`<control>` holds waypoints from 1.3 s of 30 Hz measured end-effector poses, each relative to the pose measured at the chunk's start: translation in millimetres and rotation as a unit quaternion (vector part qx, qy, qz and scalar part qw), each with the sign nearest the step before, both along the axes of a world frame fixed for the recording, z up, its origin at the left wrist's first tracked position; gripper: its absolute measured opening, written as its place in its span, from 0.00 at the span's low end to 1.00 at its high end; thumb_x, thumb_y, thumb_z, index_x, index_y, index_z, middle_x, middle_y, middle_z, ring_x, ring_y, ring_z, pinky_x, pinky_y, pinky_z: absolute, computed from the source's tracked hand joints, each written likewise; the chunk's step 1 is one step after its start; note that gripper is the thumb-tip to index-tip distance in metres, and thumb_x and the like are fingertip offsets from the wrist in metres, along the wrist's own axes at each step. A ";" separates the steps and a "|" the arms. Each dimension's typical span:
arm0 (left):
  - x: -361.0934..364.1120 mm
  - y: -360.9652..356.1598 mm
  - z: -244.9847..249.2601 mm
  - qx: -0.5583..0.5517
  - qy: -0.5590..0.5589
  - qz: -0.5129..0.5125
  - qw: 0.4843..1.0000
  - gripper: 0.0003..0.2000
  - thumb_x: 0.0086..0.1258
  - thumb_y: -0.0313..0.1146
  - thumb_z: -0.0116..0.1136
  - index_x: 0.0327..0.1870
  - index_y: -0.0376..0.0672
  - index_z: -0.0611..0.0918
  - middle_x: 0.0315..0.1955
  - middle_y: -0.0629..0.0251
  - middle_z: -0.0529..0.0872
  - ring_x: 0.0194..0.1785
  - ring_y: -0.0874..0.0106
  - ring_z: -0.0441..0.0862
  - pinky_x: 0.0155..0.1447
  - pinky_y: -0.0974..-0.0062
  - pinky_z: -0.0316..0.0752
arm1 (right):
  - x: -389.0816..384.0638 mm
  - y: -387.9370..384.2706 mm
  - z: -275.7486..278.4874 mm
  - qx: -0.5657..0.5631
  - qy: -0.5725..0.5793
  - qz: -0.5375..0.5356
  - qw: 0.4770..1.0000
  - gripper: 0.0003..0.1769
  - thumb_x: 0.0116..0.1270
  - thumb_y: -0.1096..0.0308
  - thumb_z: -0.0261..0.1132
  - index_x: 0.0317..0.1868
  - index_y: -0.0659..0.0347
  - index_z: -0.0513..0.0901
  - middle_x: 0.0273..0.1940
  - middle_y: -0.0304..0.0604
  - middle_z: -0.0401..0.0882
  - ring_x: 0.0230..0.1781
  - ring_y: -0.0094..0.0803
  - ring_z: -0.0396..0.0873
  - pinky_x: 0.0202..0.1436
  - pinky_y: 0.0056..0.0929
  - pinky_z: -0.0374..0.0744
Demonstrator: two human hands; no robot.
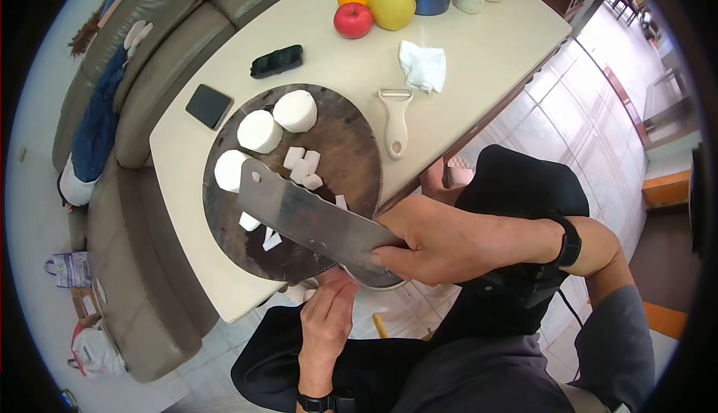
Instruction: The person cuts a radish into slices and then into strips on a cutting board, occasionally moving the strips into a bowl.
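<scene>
Across the middle of the frame, a broad cleaver (299, 219) slants with its long axis running from upper left to lower right, its lower-right end held in the right hand (426, 241). Those fingers are closed around it, thumb pressed along the blade's face. The far corner of the blade overlaps a thick white round (231, 169) at the left of the chopping board (348, 125); whether they touch cannot be told. Two more rounds lie farther up the board, and a cluster of small white cubes (303, 165) sits just above the blade, up and left from the right fingers. Below the blade lie thin white slivers (271, 240), which the left hand (327, 316) is nearer to. That hand is at lower centre, near the board's bottom rim, fingertips bunched narrowly together; what they hold, if anything, cannot be told. Right of the board, on the table (479, 54), a white peeler (396, 121) lies with its handle pointing down the frame.
</scene>
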State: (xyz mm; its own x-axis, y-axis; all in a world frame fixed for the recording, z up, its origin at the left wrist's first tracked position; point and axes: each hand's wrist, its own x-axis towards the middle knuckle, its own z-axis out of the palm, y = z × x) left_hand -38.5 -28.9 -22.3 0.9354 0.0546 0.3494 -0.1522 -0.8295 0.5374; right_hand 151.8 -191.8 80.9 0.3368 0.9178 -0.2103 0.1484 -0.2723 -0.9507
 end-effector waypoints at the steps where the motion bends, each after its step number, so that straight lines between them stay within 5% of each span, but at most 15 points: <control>1: 0.3 -0.9 -3.2 -0.001 0.001 0.000 1.000 0.15 0.48 0.13 0.62 0.39 0.35 0.84 0.36 0.58 0.86 0.38 0.59 0.85 0.41 0.67 0.81 | 0.0 -0.3 0.5 -0.004 0.011 -0.003 1.000 0.13 0.62 0.71 0.57 0.28 0.77 0.74 0.20 0.63 0.70 0.19 0.52 0.67 0.28 0.42 0.73; 10: 5.4 -3.4 1.2 -0.040 0.025 0.000 0.999 0.15 0.51 0.10 0.62 0.40 0.34 0.84 0.37 0.55 0.85 0.39 0.58 0.84 0.42 0.68 0.80 | -0.8 -1.7 -7.3 0.032 -0.024 -0.004 0.999 0.13 0.63 0.71 0.57 0.27 0.76 0.74 0.20 0.64 0.69 0.21 0.55 0.65 0.29 0.43 0.72; 15: 11.0 6.8 14.8 0.064 -0.104 0.126 0.984 0.12 0.55 0.14 0.65 0.40 0.34 0.84 0.38 0.54 0.84 0.41 0.57 0.83 0.47 0.66 0.78 | 4.2 -6.6 -1.1 0.007 -0.056 0.003 0.998 0.14 0.64 0.70 0.57 0.27 0.76 0.73 0.22 0.65 0.69 0.23 0.59 0.69 0.29 0.45 0.72; 19: 27.2 19.8 20.8 0.067 -0.056 0.207 0.974 0.12 0.61 0.17 0.64 0.47 0.33 0.83 0.45 0.53 0.84 0.48 0.56 0.81 0.54 0.66 0.75 | 3.6 -7.7 6.8 -0.008 -0.058 -0.003 0.998 0.14 0.65 0.69 0.59 0.30 0.76 0.74 0.24 0.66 0.73 0.26 0.59 0.74 0.31 0.44 0.72; 25: 32.6 22.8 15.0 0.087 -0.026 0.169 0.981 0.15 0.60 0.22 0.66 0.50 0.38 0.84 0.51 0.57 0.82 0.52 0.56 0.78 0.56 0.62 0.71 | 1.3 -10.5 5.6 0.014 -0.080 0.005 0.997 0.11 0.64 0.71 0.62 0.34 0.74 0.74 0.26 0.63 0.75 0.28 0.59 0.75 0.32 0.44 0.73; 39: 42.0 27.2 23.8 0.062 -0.011 0.155 0.986 0.09 0.58 0.19 0.64 0.40 0.38 0.81 0.41 0.59 0.80 0.45 0.57 0.76 0.49 0.63 0.69 | -3.3 -8.4 -4.1 0.006 -0.100 0.019 0.995 0.11 0.66 0.71 0.63 0.35 0.73 0.74 0.21 0.60 0.75 0.22 0.56 0.76 0.27 0.43 0.72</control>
